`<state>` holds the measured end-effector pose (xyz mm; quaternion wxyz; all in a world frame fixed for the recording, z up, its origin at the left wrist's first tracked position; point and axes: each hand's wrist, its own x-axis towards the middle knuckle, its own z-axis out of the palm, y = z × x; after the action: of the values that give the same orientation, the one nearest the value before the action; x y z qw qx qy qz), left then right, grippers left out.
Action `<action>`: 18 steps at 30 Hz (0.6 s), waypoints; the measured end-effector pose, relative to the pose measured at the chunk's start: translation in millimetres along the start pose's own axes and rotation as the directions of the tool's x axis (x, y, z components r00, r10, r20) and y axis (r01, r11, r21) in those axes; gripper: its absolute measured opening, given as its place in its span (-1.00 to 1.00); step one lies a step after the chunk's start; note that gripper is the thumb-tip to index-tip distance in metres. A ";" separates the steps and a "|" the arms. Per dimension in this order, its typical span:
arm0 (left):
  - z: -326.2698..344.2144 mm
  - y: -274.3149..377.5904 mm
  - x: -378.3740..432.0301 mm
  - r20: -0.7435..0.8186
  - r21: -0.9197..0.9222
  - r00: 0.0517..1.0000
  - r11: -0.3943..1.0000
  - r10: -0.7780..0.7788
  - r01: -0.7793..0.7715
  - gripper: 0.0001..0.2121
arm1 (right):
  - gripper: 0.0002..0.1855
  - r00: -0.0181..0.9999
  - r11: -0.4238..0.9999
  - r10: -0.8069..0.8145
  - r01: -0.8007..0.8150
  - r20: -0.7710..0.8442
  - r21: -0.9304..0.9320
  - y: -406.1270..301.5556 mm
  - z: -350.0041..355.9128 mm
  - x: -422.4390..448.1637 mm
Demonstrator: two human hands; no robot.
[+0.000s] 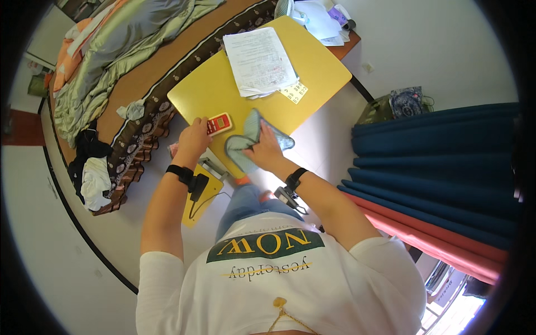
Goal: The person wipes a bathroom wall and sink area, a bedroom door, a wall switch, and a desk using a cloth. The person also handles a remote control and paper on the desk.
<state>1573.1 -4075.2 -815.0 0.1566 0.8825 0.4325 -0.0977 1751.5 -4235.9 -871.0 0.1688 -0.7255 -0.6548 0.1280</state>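
My left hand (195,139) grips the near-left end of a red and white remote control (220,124) with a small display, at the left edge of a yellow table (201,90). Bunched under my right hand (267,150) is a grey-blue cleaning cloth (241,147), pressed near the table's front corner. Its folds stick out on both sides of my fingers. Farther back on the tabletop lies a stack of written papers (261,60), with a sheet of small printed marks (295,92) partly beneath it.
A bed (125,83) with a rumpled grey-green quilt (104,54) stands to the left. Behind the table are a small fan (284,8) and more papers (320,23). Dark blue curtains (431,155) hang at the right. A yellow stool (203,192) stands below my left arm.
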 end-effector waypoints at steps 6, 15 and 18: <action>-11.0 -10.4 14.8 0.035 -0.058 0.999 0.998 -0.028 0.030 -0.54 | -0.42 0.898 0.901 -0.432 0.434 0.089 -0.006 18.2 -3.2 26.2; -83.8 39.9 61.5 0.164 -0.855 0.953 0.446 -0.254 0.266 -0.54 | -0.53 0.878 0.892 -0.450 0.451 0.162 0.032 38.8 -31.6 65.0; -76.4 66.8 93.0 0.187 -0.869 0.946 0.404 -0.266 0.286 -0.52 | -0.64 0.852 0.851 -0.514 0.492 0.100 0.183 55.9 -51.8 62.9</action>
<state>1685.4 -4018.0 -759.6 0.5787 0.5857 0.5570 0.1091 1830.2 -4182.2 -844.7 0.2026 -0.5022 -0.8210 0.1808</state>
